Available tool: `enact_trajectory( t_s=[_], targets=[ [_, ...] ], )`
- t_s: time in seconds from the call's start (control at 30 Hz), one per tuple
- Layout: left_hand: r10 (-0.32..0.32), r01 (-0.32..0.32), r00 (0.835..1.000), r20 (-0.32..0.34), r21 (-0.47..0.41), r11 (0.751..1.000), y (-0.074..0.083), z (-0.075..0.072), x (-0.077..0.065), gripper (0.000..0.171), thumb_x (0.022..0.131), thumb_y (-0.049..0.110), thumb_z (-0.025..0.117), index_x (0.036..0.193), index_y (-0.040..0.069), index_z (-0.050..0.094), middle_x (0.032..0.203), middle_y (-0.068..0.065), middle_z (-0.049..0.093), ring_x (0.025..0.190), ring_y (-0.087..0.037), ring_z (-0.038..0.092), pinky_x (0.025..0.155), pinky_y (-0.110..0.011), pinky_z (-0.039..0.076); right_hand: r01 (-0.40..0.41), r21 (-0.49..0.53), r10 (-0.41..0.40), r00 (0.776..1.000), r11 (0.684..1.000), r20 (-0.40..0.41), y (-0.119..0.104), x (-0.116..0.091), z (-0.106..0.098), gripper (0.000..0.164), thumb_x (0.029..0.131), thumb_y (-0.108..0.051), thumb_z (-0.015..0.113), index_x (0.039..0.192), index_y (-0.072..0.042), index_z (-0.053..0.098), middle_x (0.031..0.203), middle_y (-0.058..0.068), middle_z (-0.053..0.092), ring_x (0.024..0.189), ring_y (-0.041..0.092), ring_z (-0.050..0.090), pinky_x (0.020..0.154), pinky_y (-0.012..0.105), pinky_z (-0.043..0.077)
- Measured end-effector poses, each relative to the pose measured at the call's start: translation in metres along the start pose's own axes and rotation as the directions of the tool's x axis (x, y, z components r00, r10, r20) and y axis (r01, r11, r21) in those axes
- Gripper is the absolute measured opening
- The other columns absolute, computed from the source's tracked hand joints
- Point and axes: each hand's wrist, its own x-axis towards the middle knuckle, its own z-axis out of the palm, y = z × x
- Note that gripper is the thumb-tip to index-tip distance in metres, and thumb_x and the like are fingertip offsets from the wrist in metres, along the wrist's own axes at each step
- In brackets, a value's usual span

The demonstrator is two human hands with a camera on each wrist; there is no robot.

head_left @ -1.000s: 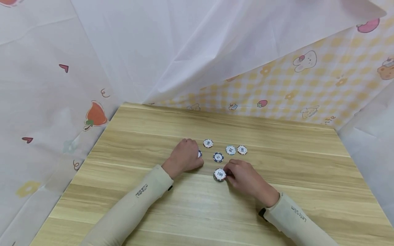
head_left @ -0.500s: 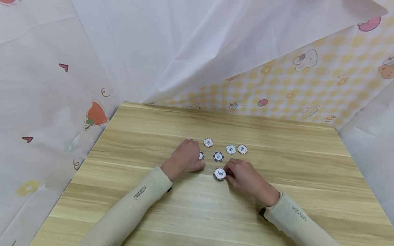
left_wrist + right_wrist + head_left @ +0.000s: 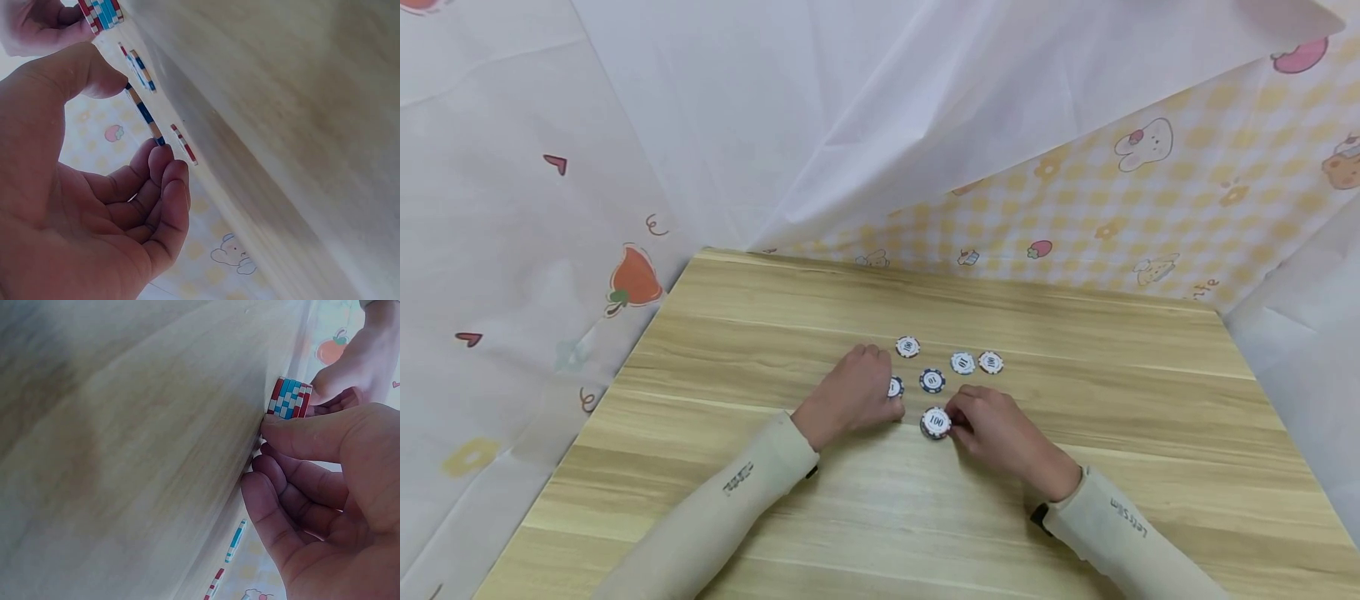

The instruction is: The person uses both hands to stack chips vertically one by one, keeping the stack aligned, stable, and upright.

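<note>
A dark blue and white poker chip (image 3: 896, 387) is pinched edgewise between the thumb and fingertips of my left hand (image 3: 853, 390); the left wrist view shows this chip (image 3: 145, 114) tilted. To its right stands a short stack of poker chips (image 3: 936, 422) with a white "100" chip on top. My right hand (image 3: 1000, 427) holds the stack's right side with thumb and fingertips. Red, light blue and white edges show on the stack (image 3: 290, 397) in the right wrist view. How far the right fingers reach round it is partly hidden.
Beyond the stack lie loose chips: a dark blue "10" (image 3: 932, 381), a light blue "10" (image 3: 962, 362), and two red-edged "100" chips, one rear left (image 3: 907, 347) and one right (image 3: 990, 362). Patterned cloth (image 3: 1075, 225) hangs behind the wooden table (image 3: 880, 533).
My left hand has shifted slightly right and nearer to me, bringing the dark blue chip closer to the stack. The right hand stays at the stack.
</note>
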Motion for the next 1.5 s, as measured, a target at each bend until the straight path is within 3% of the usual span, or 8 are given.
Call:
enact_trajectory(
  t_s=[0.33,0.67,1.2,1.5],
  targets=[
    [0.069,-0.067,0.997,-0.024,0.073,0.995,0.009,-0.001,-0.001,0.04,0.091,0.037,0.074,0.093,-0.002,0.065,0.084,-0.009,0.06,0.079,-0.023,0.058,0.09,-0.041,0.054,-0.002,0.002,0.002,1.0,1.0,0.007,0.001,0.0,0.0,0.014,0.091,-0.001,0.086,0.102,-0.006,0.08,0.094,-0.002,0.071,0.085,0.015,0.068,0.077,0.036,0.06],
    [0.115,-0.112,0.993,-0.038,0.08,0.99,0.02,-0.003,-0.003,0.042,0.092,0.038,0.072,0.097,-0.004,0.068,0.089,-0.012,0.065,0.085,-0.025,0.062,0.092,-0.041,0.055,0.005,-0.002,-0.005,1.0,1.0,0.004,0.001,0.0,0.001,0.014,0.089,0.0,0.088,0.1,-0.006,0.079,0.093,-0.001,0.071,0.085,0.016,0.069,0.077,0.036,0.06],
    [0.187,-0.181,0.982,-0.026,0.154,0.971,0.039,-0.002,0.001,0.047,0.098,0.05,0.07,0.092,0.004,0.067,0.089,-0.009,0.067,0.09,-0.025,0.066,0.094,-0.04,0.055,0.008,-0.006,-0.008,1.0,1.0,-0.002,0.001,-0.001,0.002,0.014,0.088,0.001,0.088,0.098,-0.004,0.078,0.091,0.0,0.07,0.083,0.016,0.068,0.076,0.036,0.06],
    [0.199,-0.192,0.979,-0.04,0.13,0.973,0.046,-0.002,0.003,0.04,0.095,0.043,0.071,0.091,0.003,0.068,0.088,-0.008,0.066,0.086,-0.022,0.062,0.091,-0.037,0.054,0.01,-0.006,-0.01,1.0,1.0,-0.011,0.0,-0.001,0.001,0.014,0.088,0.003,0.087,0.098,-0.004,0.078,0.092,0.002,0.071,0.084,0.017,0.069,0.076,0.036,0.06]
  ],
)
